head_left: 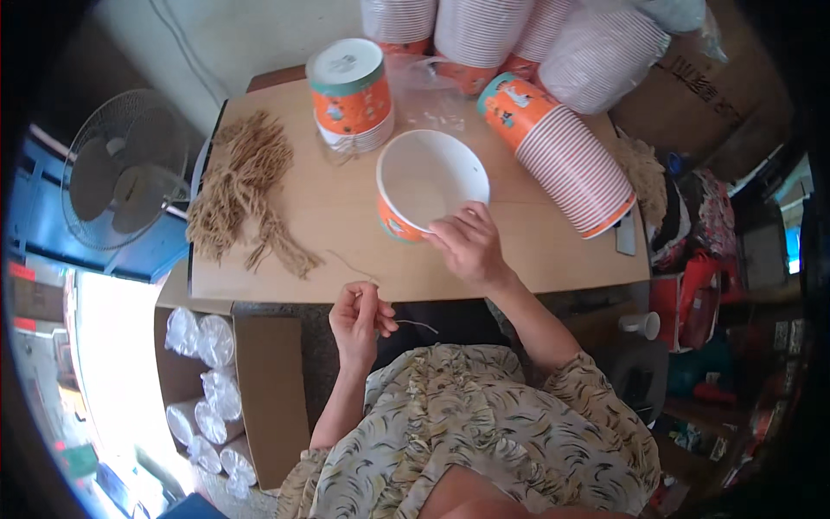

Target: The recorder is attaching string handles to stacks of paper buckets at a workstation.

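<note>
My right hand (467,245) pinches the near rim of a paper bucket (425,169), white inside and orange outside, which is tipped with its mouth toward me. A small dark hole shows in its wall near the right rim. Just off the table's front edge, my left hand (354,322) is closed on a thin brown cord (418,323), whose ends stick out on both sides of the fingers. A loose heap of similar brown cords (251,177) lies on the left of the table. Behind the bucket, more orange buckets (354,105) stand upside down.
A nested stack of buckets (571,160) lies slanting on the table's right. Plastic-wrapped stacks (481,30) line the back. At left are a fan (130,169) and, lower, a cardboard box (270,381) with plastic-wrapped rolls. A white cup (640,325) sits lower right.
</note>
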A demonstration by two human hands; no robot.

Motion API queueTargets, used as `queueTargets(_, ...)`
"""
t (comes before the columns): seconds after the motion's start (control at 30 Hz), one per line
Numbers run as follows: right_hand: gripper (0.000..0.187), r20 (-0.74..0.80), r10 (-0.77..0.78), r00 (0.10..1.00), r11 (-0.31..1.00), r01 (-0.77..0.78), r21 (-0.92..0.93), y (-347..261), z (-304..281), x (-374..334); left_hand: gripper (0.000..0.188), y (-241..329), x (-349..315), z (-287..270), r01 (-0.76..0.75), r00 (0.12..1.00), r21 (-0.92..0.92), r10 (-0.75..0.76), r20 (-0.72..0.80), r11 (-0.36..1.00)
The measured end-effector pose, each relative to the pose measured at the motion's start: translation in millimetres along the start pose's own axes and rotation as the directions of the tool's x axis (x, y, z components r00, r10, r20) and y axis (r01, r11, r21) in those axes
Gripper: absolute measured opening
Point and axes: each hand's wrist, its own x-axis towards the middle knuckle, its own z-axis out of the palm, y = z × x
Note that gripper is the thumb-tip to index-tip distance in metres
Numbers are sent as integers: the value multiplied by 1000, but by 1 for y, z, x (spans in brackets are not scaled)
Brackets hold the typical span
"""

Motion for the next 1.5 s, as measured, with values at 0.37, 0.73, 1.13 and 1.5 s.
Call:
queueTargets(0.37, 29, 522, 400, 754, 664, -630, 401, -80, 16, -46, 18, -20, -13, 3, -148, 989, -209, 142, -42, 967)
queueTargets(0.73, 31, 795, 305, 524, 178, -852, 493, -96, 12, -63, 14, -24, 0, 8, -14, 999, -292, 23, 28, 956)
queueTargets(1.13, 27, 724, 541, 428, 167, -898, 406, -29, -62, -104, 13, 5, 59, -12, -186, 983, -527, 152, -107, 829)
queueTargets(1.5, 28, 670, 641, 374, 233, -927, 294, 2, -88, -152, 16, 3, 80, -7, -206, 978, -480, 168, -121, 853)
